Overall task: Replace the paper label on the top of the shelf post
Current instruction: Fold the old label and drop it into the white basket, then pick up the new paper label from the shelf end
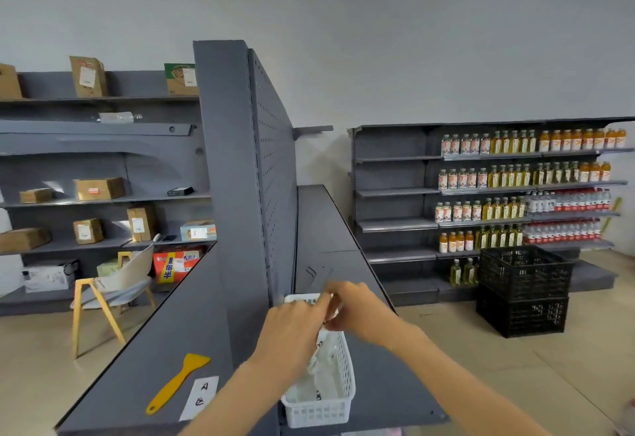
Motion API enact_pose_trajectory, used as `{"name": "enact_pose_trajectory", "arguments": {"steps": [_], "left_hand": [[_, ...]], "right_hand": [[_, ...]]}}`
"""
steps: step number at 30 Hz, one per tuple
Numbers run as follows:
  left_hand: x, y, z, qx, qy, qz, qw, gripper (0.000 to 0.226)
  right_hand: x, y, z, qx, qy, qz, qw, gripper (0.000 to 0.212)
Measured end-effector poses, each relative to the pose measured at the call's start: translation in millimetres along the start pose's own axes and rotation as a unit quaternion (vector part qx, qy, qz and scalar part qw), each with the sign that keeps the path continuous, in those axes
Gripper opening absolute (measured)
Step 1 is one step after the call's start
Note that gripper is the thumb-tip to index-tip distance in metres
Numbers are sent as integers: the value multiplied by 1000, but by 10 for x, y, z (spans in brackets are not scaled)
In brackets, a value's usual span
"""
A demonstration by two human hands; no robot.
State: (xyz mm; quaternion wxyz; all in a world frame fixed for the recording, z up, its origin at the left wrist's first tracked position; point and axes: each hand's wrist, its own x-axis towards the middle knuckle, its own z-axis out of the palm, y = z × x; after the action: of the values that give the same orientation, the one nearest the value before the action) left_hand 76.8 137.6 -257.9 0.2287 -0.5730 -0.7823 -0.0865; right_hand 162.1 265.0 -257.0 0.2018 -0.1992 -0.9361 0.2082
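- Two hands, left [292, 325] and right [357, 308], meet over the white basket [338, 401], fingertips pinching something small and blurred.
- Label [201, 396] lies flat beside the yellow scraper [175, 384] on the shelf [137, 367].

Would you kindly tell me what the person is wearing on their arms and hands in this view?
Nothing shows on either: the left hand and right hand are bare, with no gloves, rings, watch or wristbands visible. Both forearms are uncovered to the frame's edge, with no sleeve in view.

Handwritten "A" — over a second, unclear mark — on the white paper label [200, 398] beside the yellow scraper [177, 382]
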Motion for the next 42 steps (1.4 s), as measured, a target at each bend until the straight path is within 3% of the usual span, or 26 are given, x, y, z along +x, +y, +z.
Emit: {"name": "enact_pose_trajectory", "arguments": {"steps": [4, 7, 10, 16, 22, 25, 27, 29, 32, 37, 40, 42], "left_hand": [[-37, -31, 238, 71, -55, 35, 995, 62], [-95, -40, 348, 106, -87, 48, 989, 53], [-129, -47, 408, 110, -120, 47, 985, 42], [-200, -152, 427, 47, -112, 88, 989, 55], [-685, -602, 508, -135, 84, 171, 972, 84], [-1018, -887, 479, -250, 136, 142, 948, 55], [-1182, -1069, 432, -325, 143, 67, 932, 42], [-1251, -1275, 468, -354, 126, 9, 927, 37], [-1256, -1709, 648, -326, 69, -18, 943, 40], [-1236, -2316, 1019, -260, -35, -31, 964, 29], [-1166, -2490, 1107, -299, -140, -37, 943, 50], [-1108, -2568, 1144, -340, -165, -48, 925, 70]], "right_hand": [[19, 151, 315, -22, -13, 29, 999, 21], [31, 240, 481, -23, -29, 58, 998, 24], [45, 316, 619, -19, -48, 68, 996, 23], [75, 352, 580, -43, -65, 69, 995, 25], [-106, 135, 271, -23, -66, 55, 996, 24], [-272, -243, 69, 71, -80, 25, 994, 31], [-314, -592, 14, 122, -175, -2, 977, 33], [-288, -948, 74, 144, -266, -34, 952, 28], [-176, -1418, 384, 147, -318, -57, 935, 29], [180, -1748, 1152, 57, -293, -24, 954, 39], [408, -1683, 1529, 4, -276, 24, 961, 42], [566, -1590, 1738, -27, -276, 64, 959, 48]]}}
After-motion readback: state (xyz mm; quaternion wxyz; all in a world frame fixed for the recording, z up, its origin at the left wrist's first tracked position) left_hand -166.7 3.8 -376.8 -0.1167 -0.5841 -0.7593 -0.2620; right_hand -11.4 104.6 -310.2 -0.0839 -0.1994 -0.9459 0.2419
